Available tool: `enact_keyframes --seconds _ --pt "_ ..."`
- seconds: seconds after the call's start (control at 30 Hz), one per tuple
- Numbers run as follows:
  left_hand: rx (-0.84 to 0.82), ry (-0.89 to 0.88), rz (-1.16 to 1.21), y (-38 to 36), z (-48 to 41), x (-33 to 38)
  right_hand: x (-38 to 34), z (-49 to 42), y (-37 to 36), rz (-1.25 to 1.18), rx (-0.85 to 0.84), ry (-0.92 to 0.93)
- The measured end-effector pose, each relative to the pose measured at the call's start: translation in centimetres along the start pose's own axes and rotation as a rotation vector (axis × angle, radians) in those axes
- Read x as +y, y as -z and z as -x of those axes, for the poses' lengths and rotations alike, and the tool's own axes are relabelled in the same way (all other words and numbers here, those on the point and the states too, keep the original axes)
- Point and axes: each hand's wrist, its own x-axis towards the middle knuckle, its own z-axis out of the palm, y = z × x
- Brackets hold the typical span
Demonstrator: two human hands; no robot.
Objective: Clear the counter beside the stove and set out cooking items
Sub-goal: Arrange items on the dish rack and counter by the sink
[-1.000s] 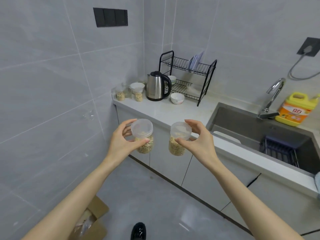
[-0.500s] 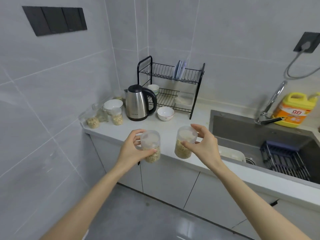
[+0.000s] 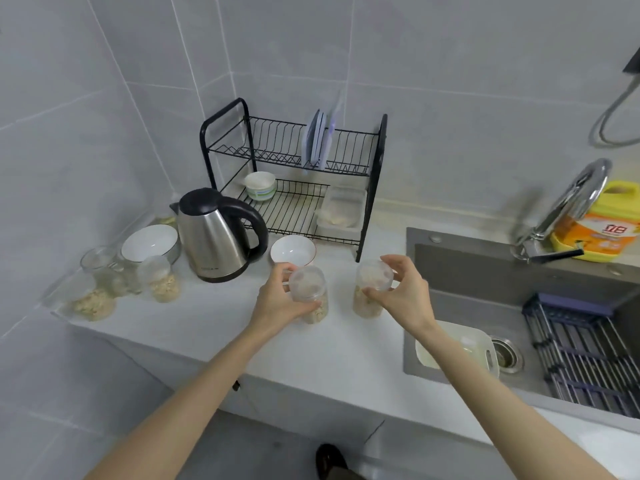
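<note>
My left hand point(image 3: 277, 299) grips a clear plastic jar point(image 3: 310, 292) partly filled with pale grain, held low over the white counter point(image 3: 214, 323). My right hand point(image 3: 401, 292) grips a second, similar jar point(image 3: 370, 289) just to the right, close to the sink's left edge. Whether either jar's base touches the counter cannot be told. Both jars are upright with clear lids on.
A steel kettle point(image 3: 214, 237), two white bowls point(image 3: 292, 252) point(image 3: 149, 242) and several grain jars point(image 3: 162, 282) crowd the counter's left end. A black dish rack point(image 3: 294, 174) stands behind. The sink point(image 3: 519, 306) at right holds a white tub point(image 3: 453, 348) and wire basket; a yellow detergent bottle point(image 3: 602, 223) stands by the faucet.
I have stepped closer to the counter. Both hands have carried their jars forward and down, from in front of the cabinets to low over the counter before the dish rack.
</note>
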Motion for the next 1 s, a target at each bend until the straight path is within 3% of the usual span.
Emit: enact_keyframes --seconds 0.4,0.67,1.0 --pt "-0.013 0.089 -0.203 -8.0 -15.9 -2.3 7.5 -13.4 -2.7 0.065 -0.158 -0.062" --pt "0.063 0.127 -0.154 -9.3 -18.7 -3.2 8.9 -15.8 -4.1 0.046 -0.179 -0.114" --pt "0.019 0.107 -0.156 -8.4 -18.1 -2.4 9.5 -15.9 -2.4 0.082 -0.195 -0.091"
